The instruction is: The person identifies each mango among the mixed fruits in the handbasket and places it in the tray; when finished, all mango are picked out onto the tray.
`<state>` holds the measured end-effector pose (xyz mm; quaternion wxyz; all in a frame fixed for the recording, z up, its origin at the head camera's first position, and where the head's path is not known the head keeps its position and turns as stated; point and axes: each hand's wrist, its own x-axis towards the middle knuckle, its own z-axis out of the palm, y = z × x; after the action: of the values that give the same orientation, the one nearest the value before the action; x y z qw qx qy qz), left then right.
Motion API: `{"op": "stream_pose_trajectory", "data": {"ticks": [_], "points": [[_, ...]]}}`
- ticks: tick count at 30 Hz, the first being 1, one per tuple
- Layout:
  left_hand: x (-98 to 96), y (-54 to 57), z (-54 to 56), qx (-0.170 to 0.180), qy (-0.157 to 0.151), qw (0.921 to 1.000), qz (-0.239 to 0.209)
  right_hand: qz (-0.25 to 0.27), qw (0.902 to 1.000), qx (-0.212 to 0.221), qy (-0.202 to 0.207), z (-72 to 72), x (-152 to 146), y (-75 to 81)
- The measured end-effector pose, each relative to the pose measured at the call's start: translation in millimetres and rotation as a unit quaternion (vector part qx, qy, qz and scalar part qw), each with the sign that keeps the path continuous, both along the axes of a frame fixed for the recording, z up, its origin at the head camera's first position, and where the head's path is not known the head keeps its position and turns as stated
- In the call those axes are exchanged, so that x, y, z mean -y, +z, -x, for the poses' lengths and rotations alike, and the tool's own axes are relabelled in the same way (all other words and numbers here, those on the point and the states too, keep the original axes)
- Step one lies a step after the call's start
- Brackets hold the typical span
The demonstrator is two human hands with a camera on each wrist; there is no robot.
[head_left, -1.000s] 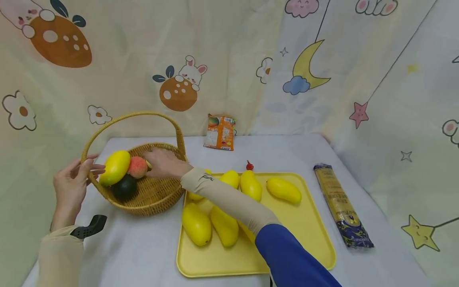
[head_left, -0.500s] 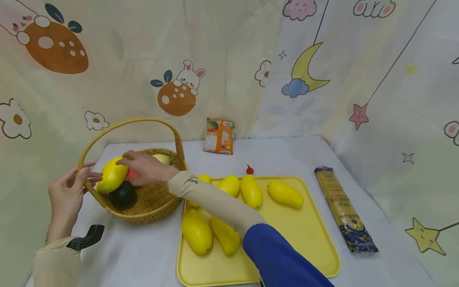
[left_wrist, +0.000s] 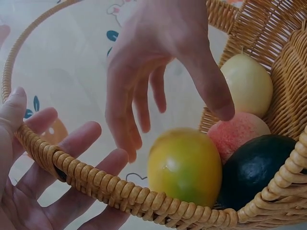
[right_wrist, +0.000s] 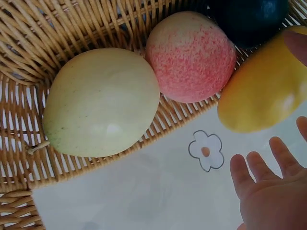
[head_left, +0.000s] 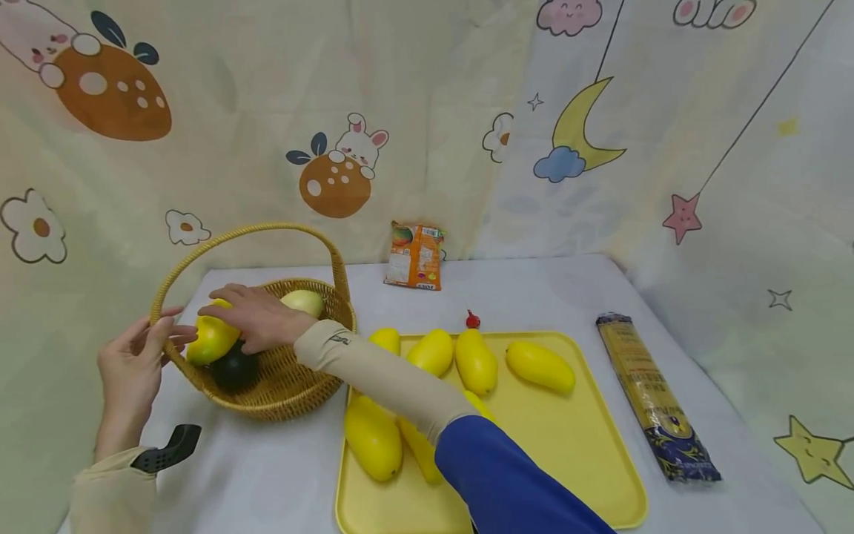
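My left hand [head_left: 130, 363] holds the near-left side of a wicker basket [head_left: 267, 408] where its handle meets the rim, thumb and fingers on either side. Over the basket's left part, my right hand [head_left: 260, 315] hangs with fingers spread above a yellow-green mango [left_wrist: 184, 167]. In the left wrist view a gap shows between that hand and the mango. A pink peach [right_wrist: 192, 57] lies beside the mango, mostly hidden by the right hand in the head view. A dark green, avocado-like fruit [head_left: 233, 367] sits in front, and a pale melon [right_wrist: 103, 103] at the back.
Right of the basket lies a yellow tray [head_left: 567, 460] with several yellow mangoes [head_left: 373, 437]. An orange snack packet [head_left: 415, 256] stands at the back. A long pasta packet [head_left: 657, 400] lies at the right, and a small red object [head_left: 472, 320] behind the tray.
My right hand has moved left from the back of the basket, past the peach, to above the mango. The pale melon has come into view at the back. My left hand keeps its hold.
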<state>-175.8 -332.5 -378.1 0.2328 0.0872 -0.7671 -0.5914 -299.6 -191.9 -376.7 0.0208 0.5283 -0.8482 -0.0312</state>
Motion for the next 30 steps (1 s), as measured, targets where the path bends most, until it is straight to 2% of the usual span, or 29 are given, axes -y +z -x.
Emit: {"op": "stream_pose_trajectory", "data": {"ticks": [5, 13, 17, 21, 30], "points": [[-1.5, 0.6, 1.9, 0.003, 0.01, 0.9999, 0.012, -0.024, 0.9997, -0.009, -0.001, -0.4, 8, -3.3], [-0.5, -1.2, 3.2, 0.02, 0.017, 0.9997, 0.0, -0.06, 0.998, 0.003, -0.021, -1.3, 20, -7.4], [0.9, -2.7, 2.2, 0.015, 0.012, 0.9996, -0.023, -0.076, 0.9966, 0.004, -0.032, -3.0, 27, -8.8], [0.8, -3.0, 1.0, 0.005, 0.006, 0.9991, -0.041, -0.073, 0.9967, -0.005, -0.035, -4.1, 30, -10.4], [1.1, -3.4, 3.2, 0.004, 0.006, 0.9991, -0.041, -0.049, 0.9984, -0.014, -0.024, -1.4, 28, -11.6]]}}
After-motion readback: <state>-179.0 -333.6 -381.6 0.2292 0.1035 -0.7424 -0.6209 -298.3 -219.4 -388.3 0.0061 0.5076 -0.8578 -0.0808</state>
